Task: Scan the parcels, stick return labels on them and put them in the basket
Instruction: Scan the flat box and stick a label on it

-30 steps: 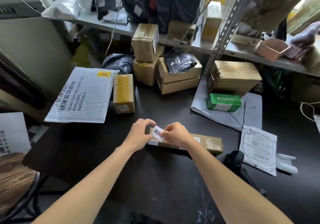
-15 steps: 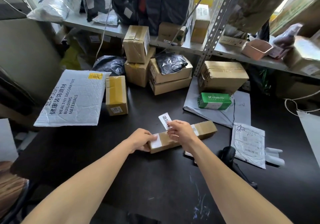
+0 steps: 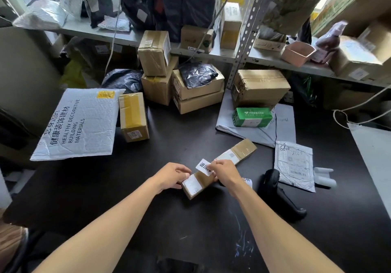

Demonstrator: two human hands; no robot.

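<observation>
Item: long cardboard parcel (image 3: pixel 220 167), lying aslant on the black table (image 3: pixel 169 220).
We grip its near end with our left hand (image 3: pixel 172 176); our right hand (image 3: pixel 225 172) pinches a white return label (image 3: pixel 204 166) just above its top face.

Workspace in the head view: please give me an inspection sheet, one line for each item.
Surface: dark table, scuffed near the front.
Job's things: long brown parcel; return label above it; scanner to its right.
Clutter: white mailer, green packet, stacked boxes.
Grippers: left hand holds the parcel's near end; right hand pinches the label.
Cables: white cord at right.
Surroundings: shelf with bags, pink basket.
</observation>
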